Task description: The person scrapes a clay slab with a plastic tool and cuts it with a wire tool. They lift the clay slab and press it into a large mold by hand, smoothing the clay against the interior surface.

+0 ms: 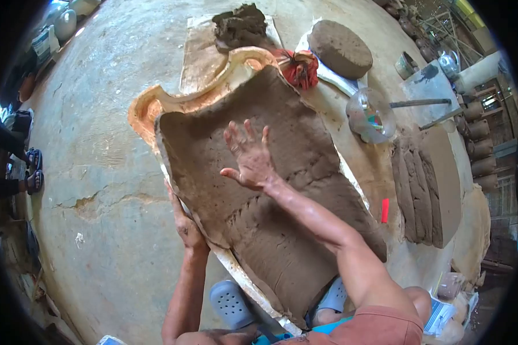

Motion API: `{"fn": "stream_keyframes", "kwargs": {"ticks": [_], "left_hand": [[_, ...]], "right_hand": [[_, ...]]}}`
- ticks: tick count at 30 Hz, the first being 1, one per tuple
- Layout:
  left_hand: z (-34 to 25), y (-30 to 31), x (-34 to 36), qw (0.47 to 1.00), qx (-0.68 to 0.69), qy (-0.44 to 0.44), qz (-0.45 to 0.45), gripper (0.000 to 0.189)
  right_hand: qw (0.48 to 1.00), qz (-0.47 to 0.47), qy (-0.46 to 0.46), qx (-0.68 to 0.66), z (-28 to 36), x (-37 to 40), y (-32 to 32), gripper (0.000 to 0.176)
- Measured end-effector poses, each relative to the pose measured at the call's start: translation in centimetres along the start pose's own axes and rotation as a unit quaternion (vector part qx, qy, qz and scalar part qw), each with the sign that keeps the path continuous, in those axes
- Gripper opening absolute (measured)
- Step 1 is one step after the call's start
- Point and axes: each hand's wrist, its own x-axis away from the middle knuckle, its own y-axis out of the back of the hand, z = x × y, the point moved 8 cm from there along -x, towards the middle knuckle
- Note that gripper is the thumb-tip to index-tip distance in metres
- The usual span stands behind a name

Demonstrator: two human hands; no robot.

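A large brown clay slab [288,241] lies over a pale mold [227,264], with a crease of finger marks across its middle. The mold's scalloped far end [193,103] shows orange-brown beyond the clay. My right hand [250,158] has its fingers spread, palm down, over the upper part of the slab; whether it presses cannot be told. Along the mold's left edge, my left hand [187,227] grips the side, some fingers hidden beneath it.
Beyond the mold are a dark clay lump [242,29], a red cloth bundle [299,69] and a round clay block [339,49]. To the right stand a clear plastic container [371,118], a red strip [385,211] and a sliced clay block [426,190]. Sandalled feet [34,169] show far left.
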Motion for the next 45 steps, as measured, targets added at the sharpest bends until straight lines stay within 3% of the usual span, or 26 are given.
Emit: {"fn": "stream_keyframes", "kwargs": {"ticks": [1,3,5,6,8,12,14,16,17,18,20,22,24,25,26,28,29,30,32,33,36,37,38,39,42,45], "left_hand": [[-0.4,0.0,0.3,1.0,-0.003,-0.001,0.002,0.064],[-1.3,-0.8,-1.6,0.999,0.006,-0.03,0.01,0.064],[0.3,-0.1,-0.9,0.995,0.087,0.026,0.029,0.063],[0.7,-0.6,-1.3,0.995,0.091,0.023,0.032,0.063],[1.0,0.2,-0.7,0.996,0.08,0.041,0.01,0.063],[0.2,-0.4,-0.3,0.995,0.081,0.06,-0.003,0.065],[-0.8,-0.5,-0.3,1.0,0.022,0.003,-0.002,0.067],[0.6,0.5,-0.1,0.997,0.064,0.044,0.015,0.066],[-0.8,-0.2,0.2,1.0,0.009,0.025,0.015,0.064],[-2.1,-1.1,-0.4,0.999,-0.036,-0.009,0.022,0.063],[-2.2,-1.4,-1.6,0.999,0.02,-0.008,0.026,0.064],[-1.1,-0.7,-1.4,0.994,0.101,0.031,0.029,0.066],[0.1,-0.6,-0.8,0.981,0.175,0.078,0.032,0.07],[0.0,-1.0,-0.3,0.981,0.171,0.083,0.033,0.07],[-0.7,-1.8,-0.3,0.981,0.178,0.074,0.034,0.07],[-1.4,-2.1,-1.2,0.979,0.193,0.052,0.034,0.07],[-2.5,-1.6,-0.5,0.997,0.037,-0.051,0.044,0.072],[-3.6,-2.2,-0.1,0.979,-0.114,-0.159,0.051,0.078],[-2.7,-2.6,0.1,0.984,-0.102,-0.136,0.053,0.075],[-2.4,-2.5,0.2,0.987,-0.093,-0.118,0.051,0.072],[-2.0,-1.0,-0.7,0.995,-0.053,-0.083,0.016,0.065],[-2.5,-1.2,-1.2,0.995,-0.052,-0.083,0.006,0.065],[-2.6,-1.7,-1.1,0.999,-0.023,-0.027,0.027,0.064],[-2.6,-1.3,-0.1,0.998,-0.003,0.038,0.05,0.064],[-4.3,-2.8,1.0,0.999,0.025,0.007,-0.031,0.063],[-2.0,-1.5,-0.4,0.996,0.083,0.037,-0.018,0.062]], "right_hand": [[0.995,0.093,-0.038,-0.017,0.0,2.6,-5.0,0.103],[0.993,0.108,-0.04,-0.025,-0.2,1.7,-4.8,0.102],[0.975,0.19,-0.07,-0.094,-0.4,2.2,-4.8,0.103],[0.976,0.187,-0.07,-0.089,-1.2,1.8,-3.5,0.103],[0.999,0.012,0.022,-0.021,-0.9,3.3,0.6,0.097],[0.995,0.084,0.016,0.053,-3.7,5.9,-1.6,0.097],[0.997,0.061,-0.005,0.052,-4.1,5.5,0.3,0.097],[0.995,-0.014,0.091,-0.036,-1.6,7.5,3.9,0.099],[0.996,0.039,0.073,0.025,-5.0,8.9,2.0,0.1],[0.997,0.034,0.069,0.03,-4.8,9.4,1.8,0.1],[0.995,0.092,0.016,0.031,-5.7,8.7,1.3,0.096],[0.996,0.046,0.049,0.056,-4.7,8.0,2.8,0.096],[0.984,-0.011,0.164,-0.074,-0.7,9.2,6.2,0.096],[0.984,-0.023,0.177,-0.028,-2.8,8.9,7.1,0.093],[0.983,-0.026,0.178,-0.025,-3.7,9.4,7.2,0.093],[0.996,-0.003,0.082,-0.026,-6.5,8.1,6.5,0.088],[0.995,-0.005,0.073,-0.072,-5.9,8.6,6.8,0.089],[0.995,-0.003,0.078,-0.069,-6.3,8.4,7.4,0.089],[0.975,-0.043,0.217,0.008,-5.0,10.0,9.9,0.093],[0.991,-0.053,0.039,-0.115,-9.1,9.6,8.9,0.092],[0.993,-0.078,0.073,-0.051,-6.5,9.0,10.9,0.086],[0.987,-0.089,0.131,-0.022,-5.4,8.7,12.0,0.081],[0.988,-0.075,0.131,-0.034,-6.2,8.8,12.3,0.081],[0.991,-0.088,0.09,-0.055,-8.1,8.9,12.4,0.079],[0.986,-0.146,0.025,-0.082,-8.2,7.0,13.0,0.077],[0.973,-0.186,-0.036,-0.131,-5.0,6.9,12.2,0.078]]}}
